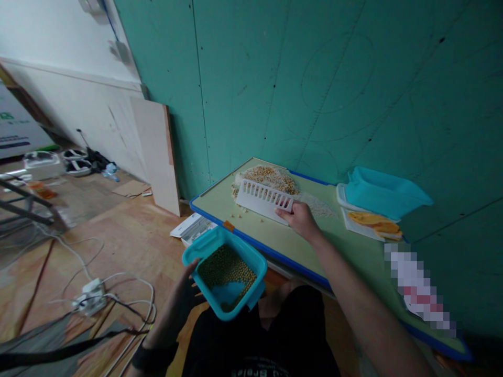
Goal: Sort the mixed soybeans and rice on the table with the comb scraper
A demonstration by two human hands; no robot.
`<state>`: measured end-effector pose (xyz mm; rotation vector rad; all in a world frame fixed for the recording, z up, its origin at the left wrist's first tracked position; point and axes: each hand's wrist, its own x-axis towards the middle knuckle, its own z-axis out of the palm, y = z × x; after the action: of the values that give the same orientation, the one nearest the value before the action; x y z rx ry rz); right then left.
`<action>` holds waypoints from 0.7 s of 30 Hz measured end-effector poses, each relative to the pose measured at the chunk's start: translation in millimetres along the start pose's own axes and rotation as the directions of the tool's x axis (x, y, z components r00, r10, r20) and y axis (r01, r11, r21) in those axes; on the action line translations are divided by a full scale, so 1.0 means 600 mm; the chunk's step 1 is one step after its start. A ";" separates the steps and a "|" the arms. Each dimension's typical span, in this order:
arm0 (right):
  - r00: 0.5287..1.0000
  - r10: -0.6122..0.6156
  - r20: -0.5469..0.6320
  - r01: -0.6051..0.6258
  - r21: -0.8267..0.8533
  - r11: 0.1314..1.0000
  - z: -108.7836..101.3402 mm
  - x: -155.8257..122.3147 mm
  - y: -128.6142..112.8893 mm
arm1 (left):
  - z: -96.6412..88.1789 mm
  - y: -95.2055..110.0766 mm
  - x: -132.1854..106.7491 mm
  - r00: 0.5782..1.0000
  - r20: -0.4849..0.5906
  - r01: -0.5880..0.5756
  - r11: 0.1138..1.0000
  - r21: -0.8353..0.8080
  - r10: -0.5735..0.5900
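Observation:
My left hand [187,285] grips the near-left side of a teal plastic tub [251,259], held just below the table's blue front edge. Yellowish beans [226,269] cover part of the tub's bottom. My right hand [301,219] reaches across the green tabletop [275,238] and is closed on one end of a white slotted plastic piece [262,198]. That piece stands on its edge against a heap of beans mixed with white grains [273,179] at the table's far corner. A few loose beans lie on the table in front of it.
A teal basin [383,195] rests on a white tray at the right, with orange-yellow gloves [377,222] beside it. A green wall panel backs the table. On the wooden floor to the left lie a power strip [89,298], cables, a leaning board [155,154] and a white box [192,228].

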<state>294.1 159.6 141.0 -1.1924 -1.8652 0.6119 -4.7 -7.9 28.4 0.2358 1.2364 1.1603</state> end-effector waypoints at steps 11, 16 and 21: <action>0.999 -0.008 0.036 0.007 0.043 0.999 0.002 -0.001 0.001 | 0.011 0.007 -0.012 1.000 -0.022 -0.002 1.000 0.013 0.003; 1.000 -0.011 0.008 0.010 0.051 0.999 0.000 0.002 0.004 | 0.006 0.003 -0.006 1.000 -0.010 -0.018 1.000 0.004 0.018; 0.999 0.008 0.033 -0.010 0.060 0.998 0.004 0.001 0.003 | 0.006 0.002 -0.007 1.000 0.005 -0.028 1.000 -0.007 0.028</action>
<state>293.1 160.8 138.7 -1.1590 -1.8564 0.6920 -2.0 -9.0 33.2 0.2508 1.2278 1.1872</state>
